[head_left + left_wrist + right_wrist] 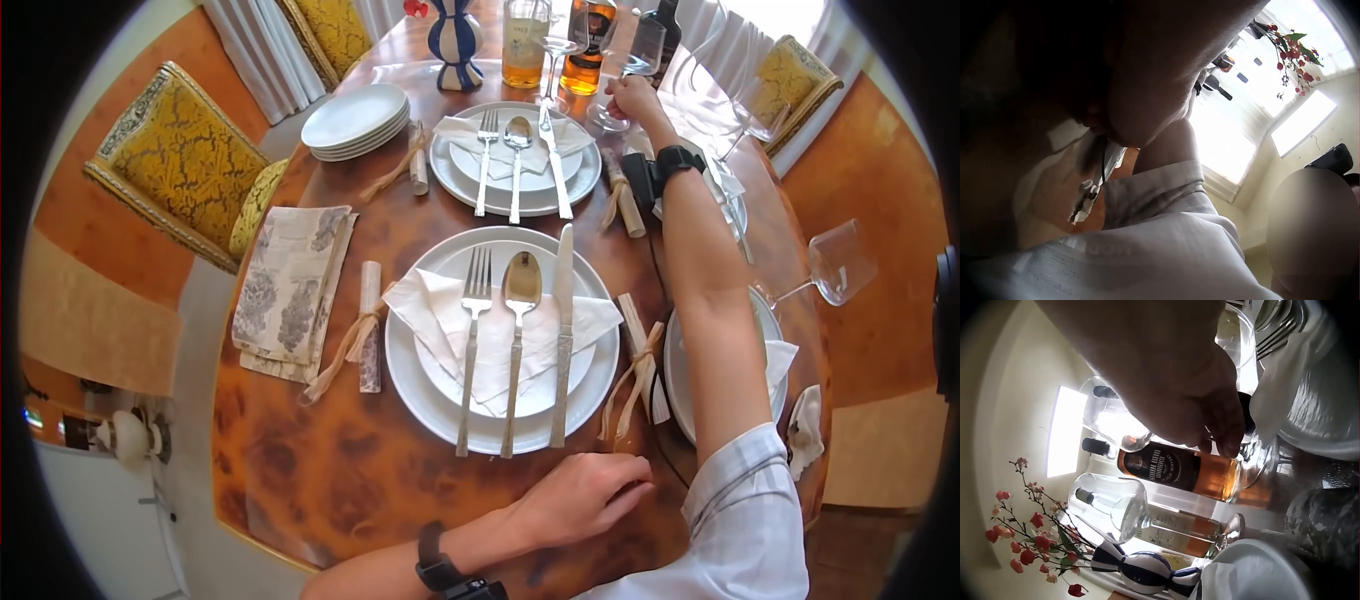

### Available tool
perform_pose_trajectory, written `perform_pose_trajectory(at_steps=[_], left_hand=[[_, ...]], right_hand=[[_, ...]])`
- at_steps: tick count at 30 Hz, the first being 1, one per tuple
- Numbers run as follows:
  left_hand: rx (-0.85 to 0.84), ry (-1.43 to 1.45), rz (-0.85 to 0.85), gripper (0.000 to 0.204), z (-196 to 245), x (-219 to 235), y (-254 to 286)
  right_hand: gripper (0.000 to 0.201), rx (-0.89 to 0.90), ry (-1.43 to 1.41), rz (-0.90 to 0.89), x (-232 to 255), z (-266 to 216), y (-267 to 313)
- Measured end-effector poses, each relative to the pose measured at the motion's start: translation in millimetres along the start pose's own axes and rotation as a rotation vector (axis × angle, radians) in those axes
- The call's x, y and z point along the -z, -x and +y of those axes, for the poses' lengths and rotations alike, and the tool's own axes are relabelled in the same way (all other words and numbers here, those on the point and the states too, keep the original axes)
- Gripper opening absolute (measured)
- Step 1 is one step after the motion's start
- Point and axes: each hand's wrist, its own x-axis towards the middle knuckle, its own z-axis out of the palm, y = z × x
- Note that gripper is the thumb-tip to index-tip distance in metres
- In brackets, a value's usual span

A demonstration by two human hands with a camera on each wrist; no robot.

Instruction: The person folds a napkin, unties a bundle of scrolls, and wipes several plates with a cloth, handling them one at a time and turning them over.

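Pinches wine glass [645, 45] by stem with right grip [637, 98]; rests left grip [580, 500] loose, empty; apparently positions glass near whiskey bottle [1163, 469]; next calls for level foot, then release.

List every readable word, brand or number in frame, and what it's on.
"WHISKEY", probably: dark-labelled bottle, right wrist view; the words above and below are too blurred.
Pale-labelled bottle: print too small to read.
Shirt: faint lettering, too blurred to read.
No other text legible.
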Motion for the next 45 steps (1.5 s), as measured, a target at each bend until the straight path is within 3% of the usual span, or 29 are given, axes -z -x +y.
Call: perform_pose_trajectory(at_steps=[8,12,18,22,24,25,27,30,32,40,45], left_hand=[[-0.014,-0.022,-0.009,0.011,-2,-1,0],[-0.007,-0.042,-0.01,0.012,0,1,1],[-0.006,-0.03,0.005,0.013,1,-1,0],[-0.003,-0.083,0.003,0.012,3,-2,1],[0.002,-0.081,0.01,0.013,5,-3,2],[0.005,-0.082,0.015,0.014,5,-3,2],[-0.011,-0.11,0.006,0.013,5,-2,1],[0.009,-0.1,-0.015,0.013,4,0,0],[0.032,-0.082,-0.03,0.013,5,1,-1],[0.062,-0.039,-0.028,0.013,7,6,-3],[0.065,-0.014,-0.02,0.012,6,5,-4]], right_hand=[[0.034,0.004,-0.011,-0.064,-11,-10,6],[0.034,-0.014,0.154,-0.11,3,-7,10],[0.036,-0.123,0.408,0.301,81,16,41],[0.032,-0.456,0.235,0.42,129,45,72],[0.027,-0.504,0.129,0.479,141,65,78],[0.025,-0.472,0.097,0.511,147,84,72],[0.025,-0.27,-0.269,0.406,155,108,88],[0.025,-0.28,-0.298,0.391,163,113,85],[0.025,-0.413,-0.056,0.502,158,108,79],[0.034,-0.178,-0.214,0.388,164,141,32],[0.036,-0.049,-0.201,0.314,144,101,21]])
